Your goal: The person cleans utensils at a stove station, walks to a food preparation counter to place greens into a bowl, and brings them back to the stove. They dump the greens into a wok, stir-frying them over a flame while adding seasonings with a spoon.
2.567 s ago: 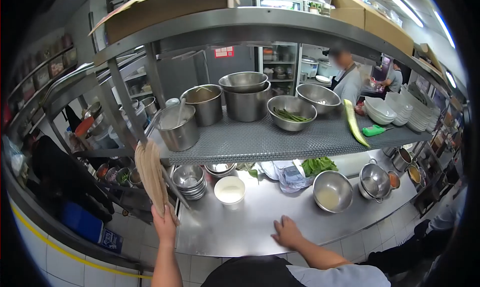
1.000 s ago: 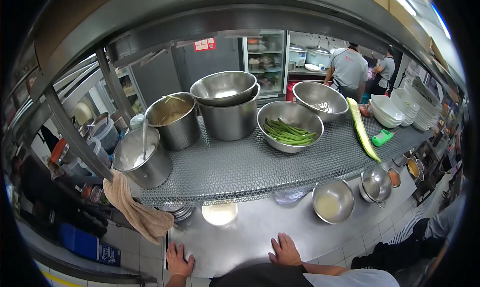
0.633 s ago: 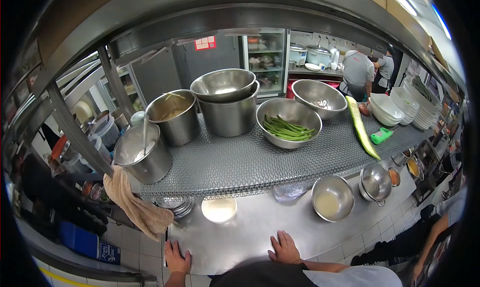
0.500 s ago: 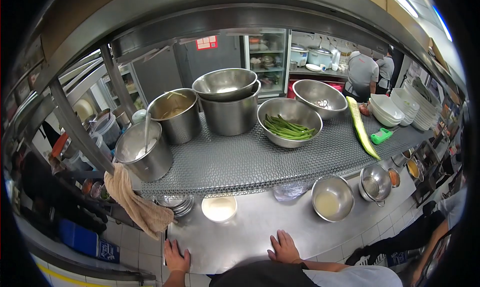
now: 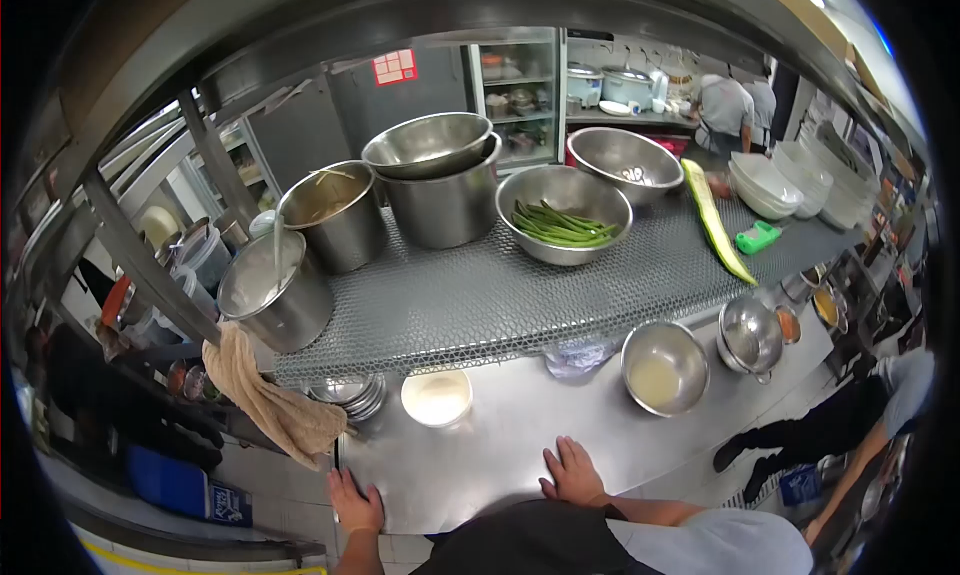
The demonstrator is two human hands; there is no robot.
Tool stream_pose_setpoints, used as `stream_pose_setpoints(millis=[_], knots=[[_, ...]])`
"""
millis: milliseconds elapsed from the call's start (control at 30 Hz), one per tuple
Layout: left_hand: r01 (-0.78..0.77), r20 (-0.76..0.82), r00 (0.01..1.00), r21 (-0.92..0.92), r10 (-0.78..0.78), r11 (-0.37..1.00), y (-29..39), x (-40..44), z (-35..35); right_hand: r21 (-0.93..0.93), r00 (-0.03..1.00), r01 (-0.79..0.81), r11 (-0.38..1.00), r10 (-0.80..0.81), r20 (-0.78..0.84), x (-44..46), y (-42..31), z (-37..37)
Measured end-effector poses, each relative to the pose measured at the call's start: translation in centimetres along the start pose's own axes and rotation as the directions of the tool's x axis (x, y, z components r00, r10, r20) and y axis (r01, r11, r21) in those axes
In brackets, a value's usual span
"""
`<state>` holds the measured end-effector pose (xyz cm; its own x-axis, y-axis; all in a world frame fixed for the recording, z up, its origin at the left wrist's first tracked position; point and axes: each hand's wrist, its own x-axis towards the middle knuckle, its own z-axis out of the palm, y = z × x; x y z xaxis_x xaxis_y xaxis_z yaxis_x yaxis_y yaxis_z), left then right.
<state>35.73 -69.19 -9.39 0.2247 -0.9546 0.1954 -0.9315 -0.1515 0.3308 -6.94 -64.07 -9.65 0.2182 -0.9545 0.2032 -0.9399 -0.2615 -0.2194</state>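
My left hand (image 5: 356,502) lies open at the left corner of the steel counter (image 5: 455,475), fingers forward and nothing in it. My right hand (image 5: 573,472) rests flat on the same counter near its front edge, also open, fingers slightly apart. Ahead of them a white bowl (image 5: 437,399) with pale contents stands under the shelf edge. To the right is a metal bowl (image 5: 690,400) holding cloudy yellowish liquid. Beyond it sits a strainer-like metal bowl (image 5: 750,333). A tan towel (image 5: 262,400) hangs off the shelf corner above my left hand.
A raised shelf with a textured mat (image 5: 420,320) carries several steel pots (image 5: 445,207), a bowl of green beans (image 5: 565,225), a long cut green vegetable (image 5: 716,225), a green-handled tool (image 5: 758,238) and white bowls (image 5: 765,187). Another person (image 5: 850,400) stands at right; others work behind.
The view has shifted slightly, so the shelf items appear higher and further left. Both my hands stay resting on the counter. The person at right has moved a little.
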Motion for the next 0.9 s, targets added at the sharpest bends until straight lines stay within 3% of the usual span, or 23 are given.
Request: stream_pose_setpoints(millis=[233, 333, 400, 433, 500, 533, 567, 600, 633, 667, 733, 833, 867, 900], knots=[[-0.053, -0.017, 0.998, 0.069, 0.055, 0.996, -0.7, 0.1, 1.0, 0.011, 0.997, -0.049, 0.999, 0.048, 0.059, -0.3, -0.2, -0.3], [-0.205, -0.04, 0.977, 0.106, 0.21, 0.973, -0.5, 0.3, 1.1, -0.004, 0.999, -0.044, 0.999, 0.044, 0.01, -0.5, -0.4, -0.4], [-0.435, 0.047, 0.9, 0.046, 0.433, 0.899, 1.5, 0.2, 0.5, 0.12, 0.994, -0.081, 0.99, 0.089, -0.07, -0.4, -0.2, -0.8], [-0.431, 0.036, 0.902, 0.046, 0.429, 0.901, 3.6, 0.2, 0.0, 0.115, 0.994, -0.071, 0.991, 0.08, -0.076, 0.1, -0.1, -0.3], [-0.651, 0.012, 0.751, -0.161, 0.661, 0.742, 9.7, 0.5, -2.0, 0.544, 0.97, -0.211, 0.813, 0.243, 0.013, 1.9, -0.9, 1.1], [-0.712, -0.047, 0.692, -0.211, 0.72, 0.67, 12.9, 0.5, -3.3, 0.651, 0.973, -0.208, 0.73, 0.221, 0.063, 3.3, -2.2, 0.9], [-0.768, -0.108, 0.627, -0.255, 0.772, 0.588, 16.1, 0.4, -4.6, 0.651, 0.975, -0.202, 0.731, 0.212, 0.064, 4.6, -3.6, 0.2], [-0.812, -0.166, 0.563, -0.297, 0.81, 0.503, 18.8, 0.1, -5.7, 0.891, 0.928, -0.371, 0.262, 0.058, 0.369, 6.0, -5.0, -0.8], [-0.848, -0.22, 0.495, -0.335, 0.84, 0.412, 21.1, -0.1, -6.3, 0.784, 0.82, -0.569, -0.249, -0.235, 0.521, 7.0, -6.1, -1.5], [-0.846, -0.207, 0.496, -0.335, 0.843, 0.416, 23.1, -0.2, -6.4, 0.621, 0.738, -0.672, -0.404, -0.438, 0.513, 7.5, -7.3, -2.0], [-0.896, -0.215, 0.296, -0.4, 0.931, 0.192, 25.2, -0.8, -6.5, 0.543, 0.711, -0.693, -0.474, -0.576, 0.404, 8.6, -9.8, -2.3], [-0.914, -0.085, 0.298, -0.314, 0.951, 0.259, 24.2, -0.8, -5.9, 0.527, 0.749, -0.651, -0.547, -0.578, 0.325, 9.0, -11.5, -2.0], [-0.878, -0.073, 0.392, -0.327, 0.917, 0.349, 23.2, -0.9, -5.4, 0.526, 0.771, -0.626, -0.576, -0.557, 0.307, 9.0, -11.7, -1.8], [-0.879, -0.049, 0.375, -0.337, 0.926, 0.337, 22.1, -1.1, -5.0, 0.529, 0.793, -0.601, -0.598, -0.527, 0.305, 8.9, -12.0, -1.7]])
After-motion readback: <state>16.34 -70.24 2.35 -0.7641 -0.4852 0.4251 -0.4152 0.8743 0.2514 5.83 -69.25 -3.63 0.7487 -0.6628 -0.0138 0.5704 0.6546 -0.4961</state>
